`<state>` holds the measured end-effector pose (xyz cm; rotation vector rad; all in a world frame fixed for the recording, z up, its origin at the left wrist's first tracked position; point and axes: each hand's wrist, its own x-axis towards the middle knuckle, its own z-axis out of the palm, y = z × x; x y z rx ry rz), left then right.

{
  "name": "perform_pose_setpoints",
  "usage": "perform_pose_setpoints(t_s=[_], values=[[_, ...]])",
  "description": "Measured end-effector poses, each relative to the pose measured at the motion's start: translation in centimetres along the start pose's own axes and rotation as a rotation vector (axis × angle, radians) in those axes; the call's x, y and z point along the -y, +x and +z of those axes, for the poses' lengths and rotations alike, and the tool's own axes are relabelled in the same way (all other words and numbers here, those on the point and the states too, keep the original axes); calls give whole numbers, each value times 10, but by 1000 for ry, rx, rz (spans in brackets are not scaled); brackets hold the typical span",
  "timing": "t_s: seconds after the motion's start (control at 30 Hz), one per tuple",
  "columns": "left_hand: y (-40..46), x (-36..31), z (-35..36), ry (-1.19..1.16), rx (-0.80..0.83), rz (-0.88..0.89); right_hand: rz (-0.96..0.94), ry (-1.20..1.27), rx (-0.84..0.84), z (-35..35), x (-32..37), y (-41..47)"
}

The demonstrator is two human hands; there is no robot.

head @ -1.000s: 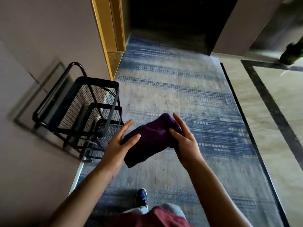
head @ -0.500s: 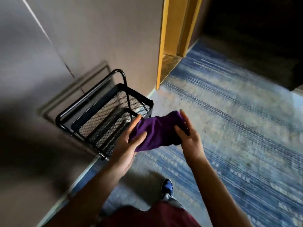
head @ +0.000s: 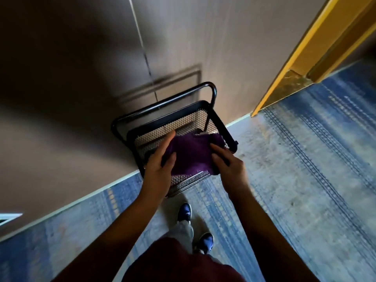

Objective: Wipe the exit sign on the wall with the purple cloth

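Note:
The purple cloth [head: 191, 153] is folded and held between both hands, just above the top shelf of a black mesh cart [head: 220, 124]. My left hand [head: 159, 169] grips its left side with the thumb on top. My right hand [head: 228, 165] holds its right edge with fingers curled over it. At the lower left edge, low on the wall, a pale bright panel [head: 10, 217] shows partly; I cannot tell whether it is the exit sign.
The cart stands against a brown panelled wall [head: 81, 78]. A yellow door frame [head: 305, 49] rises at the upper right. Blue patterned carpet [head: 305, 169] covers the floor. My dark shoes [head: 206, 242] stand just behind the cart.
My view has swung left toward the wall and cart. Both hands have carried the cloth from over the carpet to above the cart's top shelf.

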<state>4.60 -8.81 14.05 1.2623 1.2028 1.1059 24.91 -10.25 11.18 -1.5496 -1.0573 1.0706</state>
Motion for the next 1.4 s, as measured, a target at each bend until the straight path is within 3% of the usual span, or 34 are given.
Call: perform_pose_setpoints(t_s=[0.13, 0.27, 0.4, 0.53, 0.67, 0.97, 1.23, 1.4], values=[[36, 30, -13, -21, -23, -86, 50, -105, 89, 19, -10, 58], [72, 72, -29, -67, -24, -283, 50, -179, 200, 39, -29, 114], [96, 110, -35, 81, -19, -269, 95, -246, 238, 53, -68, 151], [111, 144, -28, 207, 23, -359, 93, -488, 224, 61, -98, 165], [115, 163, -25, 336, 110, -434, 28, -724, 317, 67, -114, 173], [120, 177, -31, 354, 87, -578, 44, -829, 365, 78, -120, 182], [123, 180, -47, 530, 85, -614, 37, -968, 320, 48, -109, 186], [131, 138, -58, 618, -15, -289, -125, -878, 263, 38, -51, 186]])
